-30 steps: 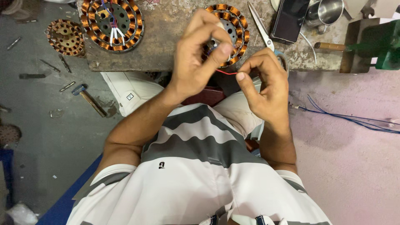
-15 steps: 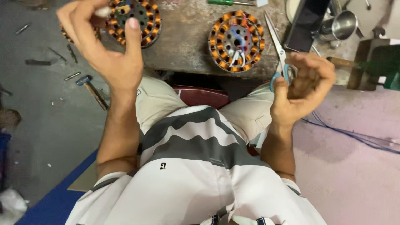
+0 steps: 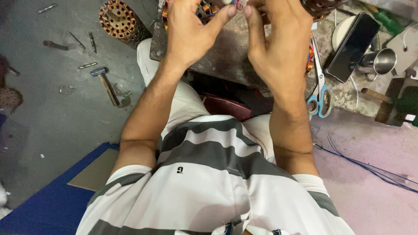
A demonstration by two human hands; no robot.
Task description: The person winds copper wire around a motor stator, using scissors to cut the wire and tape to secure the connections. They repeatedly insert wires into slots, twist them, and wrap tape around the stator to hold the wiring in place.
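The left hand [image 3: 191, 35] and the right hand [image 3: 278, 48] pinch together a small pale piece [image 3: 238, 4], cut off by the top edge. Just behind the fingertips lies a copper-wound stator [image 3: 208, 9], mostly hidden.

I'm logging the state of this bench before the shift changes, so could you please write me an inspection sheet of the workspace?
Surface: worn, stained bench.
Job's things: small piece pinched between both hands; wound stators partly hidden behind them.
Clutter: scissors, phone, steel cup; hammer and another stator on floor.
Grippers: left hand, right hand, fingertips meeting.
Cables: blue wires on floor.
Surroundings: grey floor, blue mat.
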